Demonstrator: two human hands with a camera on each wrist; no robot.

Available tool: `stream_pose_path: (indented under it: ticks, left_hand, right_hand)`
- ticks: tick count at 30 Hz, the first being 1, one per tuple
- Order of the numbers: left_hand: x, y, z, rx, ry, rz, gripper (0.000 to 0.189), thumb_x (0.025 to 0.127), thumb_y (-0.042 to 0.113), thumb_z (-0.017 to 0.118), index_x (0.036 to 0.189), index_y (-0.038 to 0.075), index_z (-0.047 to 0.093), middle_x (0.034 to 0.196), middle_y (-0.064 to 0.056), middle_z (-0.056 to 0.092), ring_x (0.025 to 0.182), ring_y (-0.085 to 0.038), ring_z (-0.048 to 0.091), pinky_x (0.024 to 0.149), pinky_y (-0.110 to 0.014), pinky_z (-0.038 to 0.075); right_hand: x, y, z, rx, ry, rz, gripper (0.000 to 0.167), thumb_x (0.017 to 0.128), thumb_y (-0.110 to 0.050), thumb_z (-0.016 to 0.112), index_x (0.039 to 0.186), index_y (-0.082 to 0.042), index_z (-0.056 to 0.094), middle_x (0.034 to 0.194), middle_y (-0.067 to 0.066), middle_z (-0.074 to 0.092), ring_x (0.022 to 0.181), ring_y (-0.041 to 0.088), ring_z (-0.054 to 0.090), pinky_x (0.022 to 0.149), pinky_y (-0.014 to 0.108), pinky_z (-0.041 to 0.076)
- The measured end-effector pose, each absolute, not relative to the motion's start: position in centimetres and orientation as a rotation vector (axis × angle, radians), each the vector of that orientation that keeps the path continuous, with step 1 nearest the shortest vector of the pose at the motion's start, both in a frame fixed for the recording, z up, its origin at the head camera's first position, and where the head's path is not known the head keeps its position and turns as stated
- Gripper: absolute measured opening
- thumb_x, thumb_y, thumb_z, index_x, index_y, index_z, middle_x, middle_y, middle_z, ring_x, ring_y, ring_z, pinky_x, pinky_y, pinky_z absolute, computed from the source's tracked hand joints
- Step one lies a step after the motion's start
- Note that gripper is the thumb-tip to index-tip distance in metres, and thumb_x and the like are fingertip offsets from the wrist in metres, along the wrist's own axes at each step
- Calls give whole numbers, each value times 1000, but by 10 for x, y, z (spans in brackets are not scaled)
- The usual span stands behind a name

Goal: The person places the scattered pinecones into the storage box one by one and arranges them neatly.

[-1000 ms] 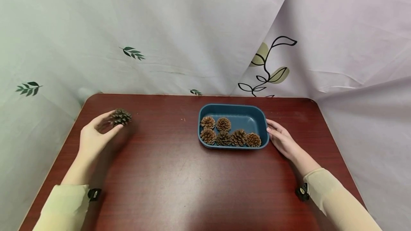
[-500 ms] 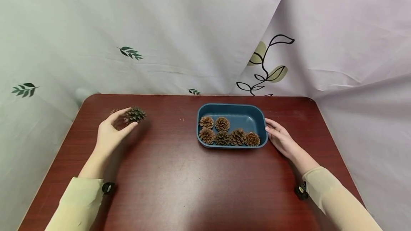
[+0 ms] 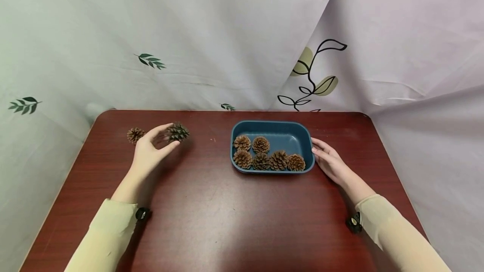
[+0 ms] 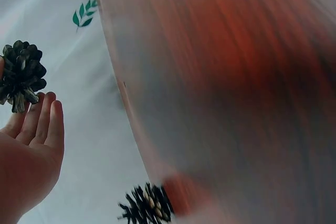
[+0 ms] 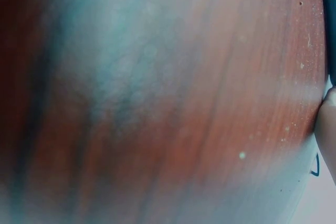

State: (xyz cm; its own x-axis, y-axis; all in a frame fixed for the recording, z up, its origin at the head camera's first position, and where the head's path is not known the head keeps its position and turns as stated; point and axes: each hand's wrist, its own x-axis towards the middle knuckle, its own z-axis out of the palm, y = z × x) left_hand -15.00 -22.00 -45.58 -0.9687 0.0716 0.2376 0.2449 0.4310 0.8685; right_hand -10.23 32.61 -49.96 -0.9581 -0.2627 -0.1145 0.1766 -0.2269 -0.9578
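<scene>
Between thumb and fingertips my left hand (image 3: 151, 148) pinches a dark pine cone (image 3: 178, 132), held above the table's left half; the left wrist view shows this pine cone (image 4: 22, 72) at the left edge. A second, browner pine cone (image 3: 135, 135) lies on the table just behind the left hand. A blue rectangular tray (image 3: 273, 126) stands right of centre with several brown pine cones (image 3: 261, 145) along its left and near sides. My right hand (image 3: 330, 163) rests its fingers against the tray's right end. In the right wrist view only a bit of a finger (image 5: 328, 129) shows.
The reddish-brown table (image 3: 211, 217) has rounded far corners. White cloth (image 3: 211, 32) printed with leaves hangs behind it and along both sides. Dark wrist devices (image 3: 143, 214) sit at both sleeves.
My left hand has carried the dark pine cone to the right, toward the tray. The pine cone left on the table has come into sight behind it. The right hand stays at the tray.
</scene>
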Motion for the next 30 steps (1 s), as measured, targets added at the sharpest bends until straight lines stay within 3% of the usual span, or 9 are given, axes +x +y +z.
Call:
stream_pose_path:
  ticks: [4, 6, 11, 16, 20, 24, 30]
  left_hand:
    - [-155, -207, -458, -325, -2487, -1620, 56, 89, -3, 83, 142, 2, 66, 134, -17, 69, 104, 15, 62, 97, -7, 55]
    - [-158, -200, -459, -344, -2480, -1632, 56, 89, -2, 83, 142, 2, 66, 136, -22, 69, 104, 15, 62, 97, -7, 55]
    - [-163, -184, -460, -383, -2468, -1680, 55, 90, -1, 83, 143, 3, 66, 137, -22, 69, 106, 14, 61, 100, -14, 57]
    - [-168, -165, -461, -429, -2480, -1697, 56, 90, 1, 84, 143, 5, 66, 139, -19, 69, 108, 10, 62, 106, -36, 60]
    - [-171, -150, -459, -475, -2483, -1711, 58, 89, 1, 85, 143, 5, 66, 139, -19, 69, 114, -10, 68, 107, -46, 59]
    - [-172, -134, -458, -522, -2482, -1747, 60, 88, 0, 85, 144, 4, 65, 140, -20, 68, 120, -33, 68, 107, -48, 59]
    - [-178, -111, -454, -607, -2497, -1731, 59, 89, 3, 85, 144, 4, 64, 140, -22, 66, 122, -39, 68, 108, -54, 58]
  right_hand:
    - [-103, 326, -500, -102, 1749, -2260, 36, 113, -4, 42, 141, -22, 57, 136, -13, 67, 122, -1, 66, 106, 12, 50]
    - [-103, 326, -500, -105, 1745, -2260, 36, 113, -4, 42, 141, -22, 57, 136, -13, 67, 122, -1, 66, 106, 12, 50]
    - [-103, 326, -500, -106, 1747, -2257, 36, 114, -5, 43, 142, -21, 57, 137, -13, 67, 123, -1, 66, 106, 12, 50]
    - [-103, 325, -500, -102, 1753, -2252, 36, 113, -4, 43, 143, -20, 56, 136, -13, 67, 122, -1, 66, 106, 12, 50]
    - [-103, 325, -499, -96, 1751, -2251, 36, 113, -4, 43, 143, -20, 55, 136, -13, 67, 122, -1, 66, 106, 12, 50]
    - [-103, 325, -499, -93, 1742, -2258, 36, 113, -4, 42, 142, -20, 55, 136, -12, 67, 122, -1, 66, 105, 12, 51]
    - [-103, 325, -499, -85, 1740, -2261, 36, 113, -3, 42, 143, -20, 54, 135, -13, 68, 122, 0, 67, 105, 12, 51]
